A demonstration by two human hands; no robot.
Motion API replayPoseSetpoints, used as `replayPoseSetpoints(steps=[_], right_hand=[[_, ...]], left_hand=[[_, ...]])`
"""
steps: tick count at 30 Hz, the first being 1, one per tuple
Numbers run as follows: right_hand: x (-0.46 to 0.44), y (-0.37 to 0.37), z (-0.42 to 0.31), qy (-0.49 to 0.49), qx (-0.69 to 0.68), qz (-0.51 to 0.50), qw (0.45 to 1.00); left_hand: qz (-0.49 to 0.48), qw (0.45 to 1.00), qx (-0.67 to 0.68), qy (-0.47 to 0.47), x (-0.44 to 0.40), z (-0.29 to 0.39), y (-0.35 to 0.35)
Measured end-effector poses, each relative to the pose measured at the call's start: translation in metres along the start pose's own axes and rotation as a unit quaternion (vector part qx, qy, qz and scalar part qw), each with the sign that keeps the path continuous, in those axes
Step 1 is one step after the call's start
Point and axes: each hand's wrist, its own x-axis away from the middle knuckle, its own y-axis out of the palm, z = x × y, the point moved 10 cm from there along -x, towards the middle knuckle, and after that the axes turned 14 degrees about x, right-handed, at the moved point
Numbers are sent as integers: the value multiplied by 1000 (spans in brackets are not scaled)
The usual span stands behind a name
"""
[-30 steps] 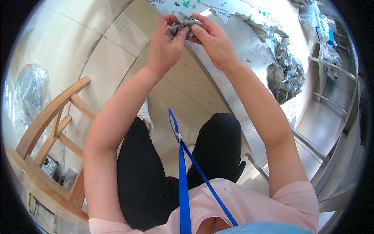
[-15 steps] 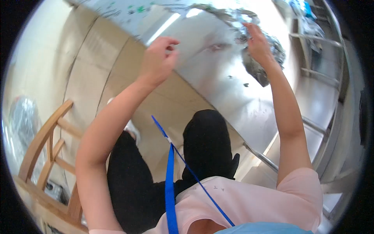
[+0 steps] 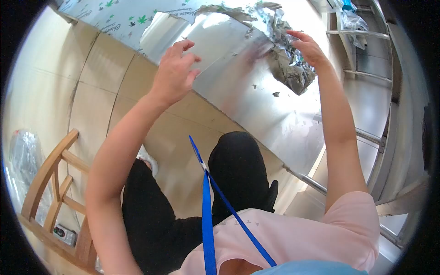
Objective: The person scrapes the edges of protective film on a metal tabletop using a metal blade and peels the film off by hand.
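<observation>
My left hand [image 3: 173, 75] hovers over the near-left edge of a shiny metal tabletop [image 3: 233, 78], fingers loosely bent and apart, with nothing seen in them. My right hand [image 3: 310, 49] is at a crumpled heap of silvery film [image 3: 293, 75], its fingers stretched toward the left. Whether those fingertips touch the heap is hard to tell. A printed film with green leaf marks [image 3: 121, 13] covers the far left of the top. Its torn, curled edge [image 3: 162, 32] borders the bare metal. Small dark scraps [image 3: 276, 94] lie on the surface.
A wooden chair [image 3: 48, 183] stands at the lower left, beside a clear plastic bag [image 3: 28, 158]. Metal rack rails [image 3: 360, 34] run along the right, with a plastic bag [image 3: 355, 25] up there. A blue lanyard [image 3: 208, 220] hangs before my body.
The view has shifted, and the table and film now look sharper. My left hand has moved slightly left, its fingers more spread. My right hand remains by the crumpled film.
</observation>
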Motion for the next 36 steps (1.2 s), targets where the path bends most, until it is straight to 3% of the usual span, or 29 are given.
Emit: replayPoseSetpoints(steps=[1, 2, 3, 5, 6, 8, 10, 11, 13, 14, 16, 17, 19, 20, 22, 23, 24, 25, 26, 27, 29, 30, 32, 33, 36], right_hand=[[3, -4, 14, 94, 63, -16, 993], [-9, -26, 25, 37, 278, 86, 956], [-7, -32, 0, -21, 476, 184, 860], [11, -46, -22, 75, 508, 238, 825], [16, -38, -40, 5, 540, 274, 796], [15, 5, -58, -91, 486, 229, 838], [37, 84, -99, -242, 370, 88, 893], [52, 115, -119, -273, 331, 45, 902], [69, 147, -147, -213, 183, -9, 960], [71, 162, -144, -140, 7, -45, 989], [83, 175, -169, -53, -242, -104, 963], [87, 181, -175, -5, -362, -130, 923], [91, 182, -188, -82, -316, -156, 932], [90, 180, -195, -125, -289, -170, 934], [72, 156, -181, -125, -156, -95, 975], [63, 115, -183, -180, -1, 76, 981], [51, 91, -178, -250, 144, 136, 948], [31, 91, -153, -296, 330, 185, 877], [25, 98, -122, -238, 661, 172, 691], [31, 83, -121, -241, 625, 222, 709], [36, 58, -131, -256, 543, 316, 735], [40, 61, -129, -265, 464, 284, 796], [41, 106, -114, -244, 361, 75, 897], [65, 127, -136, -347, 354, 86, 864], [97, 149, -172, -372, 274, 93, 882]], left_hand=[[26, 999, 12, -25, 5, -4, -6], [52, 997, 24, -49, 10, -7, -11], [79, 994, 38, -72, 16, -10, -15], [77, 991, -7, -104, 28, -12, -13], [76, 989, -31, -121, 34, -12, -12], [75, 987, -3, -144, 41, -15, -5], [86, 985, 61, -139, 44, -16, -4], [97, 982, 112, -121, 43, -16, -5], [101, 978, 173, -59, 38, -8, -9], [92, 978, 184, -19, 35, 1, -12], [70, 981, 179, 41, 32, 18, -16], [57, 983, 161, 62, 31, 25, -15], [31, 984, 150, 91, 31, 37, -12], [23, 983, 154, 102, 30, 41, -11], [41, 982, 164, 78, 31, 37, -13], [67, 982, 171, 44, 35, 28, -14], [93, 980, 179, 10, 40, 20, -15], [96, 984, 153, -1, 46, 16, -14], [96, 987, 130, -9, 49, 10, -14], [98, 990, 104, -15, 51, 3, -15], [161, 969, 138, -127, 63, -29, -18], [180, 953, 159, -187, 76, -41, -15], [218, 913, 194, -283, 97, -67, -13], [238, 889, 211, -329, 105, -78, -11], [195, 913, 186, -308, 89, -63, -18]])
